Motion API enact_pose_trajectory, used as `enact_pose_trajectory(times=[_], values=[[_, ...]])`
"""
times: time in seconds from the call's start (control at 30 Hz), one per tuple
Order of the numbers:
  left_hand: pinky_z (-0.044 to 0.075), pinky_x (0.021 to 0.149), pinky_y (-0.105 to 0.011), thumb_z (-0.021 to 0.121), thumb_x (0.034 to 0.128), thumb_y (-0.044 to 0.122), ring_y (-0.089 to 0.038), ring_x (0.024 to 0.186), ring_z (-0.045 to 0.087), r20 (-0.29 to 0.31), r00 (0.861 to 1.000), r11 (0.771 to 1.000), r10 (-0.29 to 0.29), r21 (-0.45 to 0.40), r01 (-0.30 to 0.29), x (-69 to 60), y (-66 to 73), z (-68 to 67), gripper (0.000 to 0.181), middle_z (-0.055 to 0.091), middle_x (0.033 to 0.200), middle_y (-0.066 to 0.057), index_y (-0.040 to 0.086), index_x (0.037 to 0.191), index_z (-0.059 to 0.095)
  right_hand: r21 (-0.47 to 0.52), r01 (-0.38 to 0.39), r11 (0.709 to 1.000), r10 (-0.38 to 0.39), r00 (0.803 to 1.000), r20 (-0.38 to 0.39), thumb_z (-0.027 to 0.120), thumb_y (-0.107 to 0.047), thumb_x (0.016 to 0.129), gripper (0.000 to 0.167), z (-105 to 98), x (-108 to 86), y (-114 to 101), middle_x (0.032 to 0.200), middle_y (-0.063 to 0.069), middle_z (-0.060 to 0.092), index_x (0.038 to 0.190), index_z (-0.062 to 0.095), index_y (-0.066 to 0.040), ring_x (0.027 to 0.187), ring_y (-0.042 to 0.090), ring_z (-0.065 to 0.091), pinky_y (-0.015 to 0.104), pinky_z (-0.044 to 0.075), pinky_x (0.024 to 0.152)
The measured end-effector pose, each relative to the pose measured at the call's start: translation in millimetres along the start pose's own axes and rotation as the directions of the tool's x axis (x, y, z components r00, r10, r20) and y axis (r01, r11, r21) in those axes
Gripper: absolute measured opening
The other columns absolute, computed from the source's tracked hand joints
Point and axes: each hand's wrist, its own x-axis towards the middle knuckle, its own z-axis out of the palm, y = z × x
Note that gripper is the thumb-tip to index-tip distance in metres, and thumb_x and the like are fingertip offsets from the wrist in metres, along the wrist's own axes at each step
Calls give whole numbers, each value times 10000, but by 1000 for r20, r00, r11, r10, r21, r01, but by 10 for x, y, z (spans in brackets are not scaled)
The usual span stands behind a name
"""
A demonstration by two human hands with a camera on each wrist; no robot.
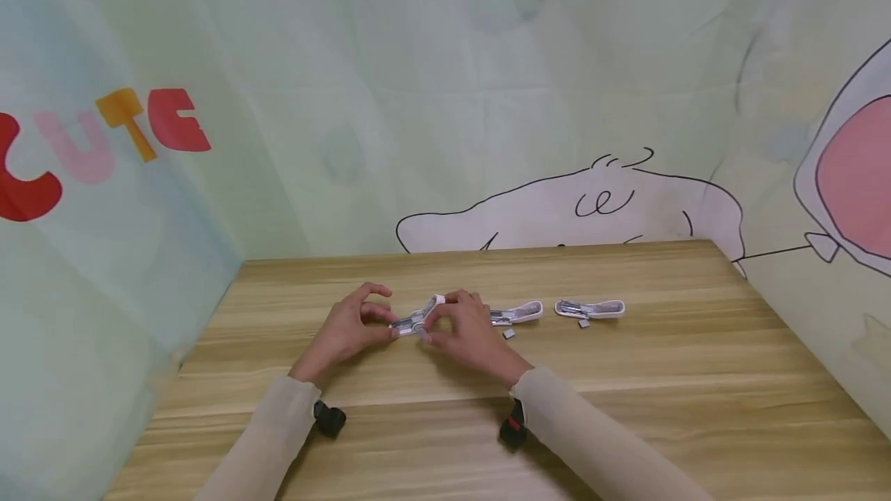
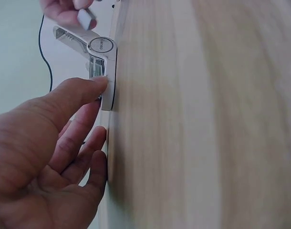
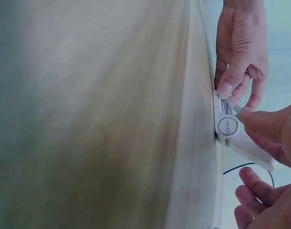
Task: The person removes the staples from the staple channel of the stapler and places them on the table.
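Observation:
A white stapler (image 1: pixel 416 323) with a round pivot disc lies on the table, its top arm swung up and away from its base. My left hand (image 1: pixel 348 328) pinches the end of the base between thumb and index finger. In the left wrist view, metal parts show inside the stapler (image 2: pixel 109 71). My right hand (image 1: pixel 472 333) pinches a small grey block of staples (image 2: pixel 86 20) beside the pivot. In the right wrist view, that hand (image 3: pixel 274 129) partly covers the raised arm.
Right of my hands lie two more opened white staplers, one nearer (image 1: pixel 522 312) and one farther (image 1: pixel 605 309). By each sits a small grey staple block (image 1: pixel 509 334). The wooden table (image 1: pixel 418 439) meets a printed cloth backdrop (image 1: pixel 348 138) at its back and sides.

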Motion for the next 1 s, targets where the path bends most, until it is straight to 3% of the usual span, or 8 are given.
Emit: enact_pose_trajectory(times=[0.27,0.43,0.7,0.83,1.0], values=[[517,1048,-457,881,884,108,-202,1094,740,1,1000,1000,-21,0,21,-6,19,0,632,829,1151,-68,120,1419,545,10,-33,999,32,999,43,857,-224,923,67,26,21,71,1246,110,738,962,826,-180,1273,325,585,561,396,1170],[518,1040,-441,873,889,100,-198,1088,737,7,1000,1000,-23,-13,23,-6,20,13,639,824,1159,-73,118,1431,534,-44,-57,997,60,997,56,875,-215,903,62,81,74,72,1147,56,775,946,842,-187,1211,296,597,509,443,1106],[490,1084,-469,843,904,61,-196,1086,728,9,999,999,30,-37,-30,-4,-11,72,647,815,1154,-86,95,1461,514,-106,-65,992,72,996,59,876,-222,901,67,73,39,41,1122,40,770,944,841,-187,1167,277,585,498,442,1083],[476,1099,-478,844,901,54,-196,1079,727,1,999,999,33,-24,-33,-21,-12,65,616,816,1148,-79,94,1437,543,-106,-38,994,41,999,34,877,-215,888,68,7,15,43,1132,58,779,933,834,-186,1174,295,601,520,446,1085],[462,1071,-398,854,879,50,-174,1042,721,-4,998,998,55,-40,-55,-34,-51,61,595,811,1133,-105,62,1403,573,-91,-26,996,20,998,-66,866,-197,881,146,-244,-52,132,1185,128,775,990,809,-118,1187,369,629,591,470,1067]])
